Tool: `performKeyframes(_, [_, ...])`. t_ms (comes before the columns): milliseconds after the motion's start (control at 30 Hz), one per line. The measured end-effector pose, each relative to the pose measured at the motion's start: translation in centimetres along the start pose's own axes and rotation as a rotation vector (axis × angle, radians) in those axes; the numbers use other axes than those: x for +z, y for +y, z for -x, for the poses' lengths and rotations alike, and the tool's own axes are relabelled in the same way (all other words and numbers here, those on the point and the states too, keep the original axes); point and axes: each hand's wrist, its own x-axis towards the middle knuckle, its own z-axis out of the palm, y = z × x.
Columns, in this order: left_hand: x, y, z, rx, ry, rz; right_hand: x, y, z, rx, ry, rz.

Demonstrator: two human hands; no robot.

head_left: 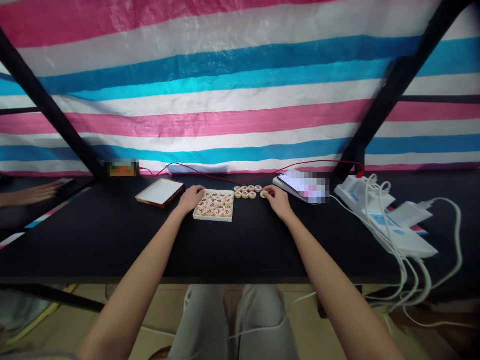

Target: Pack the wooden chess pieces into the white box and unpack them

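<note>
A shallow white box [213, 218] sits on the black table, filled with round wooden Chinese chess pieces bearing red and black characters. My left hand [192, 198] holds the box by its far left corner, its fingertips curled over the edge. Just right of the box, several chess pieces [245, 192] lie flat in two rows, their characters red. At the right end of the nearer row, my right hand [276, 200] has its fingers closed on one chess piece [263, 194], which is partly covered by the fingertips.
A box lid [160, 192] lies inside-up at left. Behind my right hand is a phone [303, 187] on a white object. Further right stands a power strip [393, 227] with plugs and white cables. A red cable [225, 178] crosses the back. Another person's hand [41, 192] shows far left.
</note>
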Motion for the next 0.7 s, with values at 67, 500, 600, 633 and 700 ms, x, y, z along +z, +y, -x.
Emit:
performKeyframes(67, [0.16, -0.23, -0.19, 0.006, 0.002, -0.005, 0.05, 0.16, -0.05, 0.001, -0.002, 0.003])
performKeyframes(500, [0.18, -0.2, -0.32, -0.022, -0.004, -0.034, 0.43, 0.72, -0.14, -0.051, 0.0, 0.03])
performKeyframes(600, [0.16, -0.13, -0.23, -0.018, -0.007, -0.033, 0.53, 0.83, -0.17, -0.058, -0.004, 0.017])
performKeyframes(633, [0.15, -0.1, -0.2, -0.016, -0.005, -0.032, 0.55, 0.84, -0.19, -0.06, -0.006, 0.017])
performKeyframes(700, [0.13, -0.07, -0.18, -0.016, -0.003, -0.032, 0.59, 0.83, -0.22, -0.065, -0.012, 0.016])
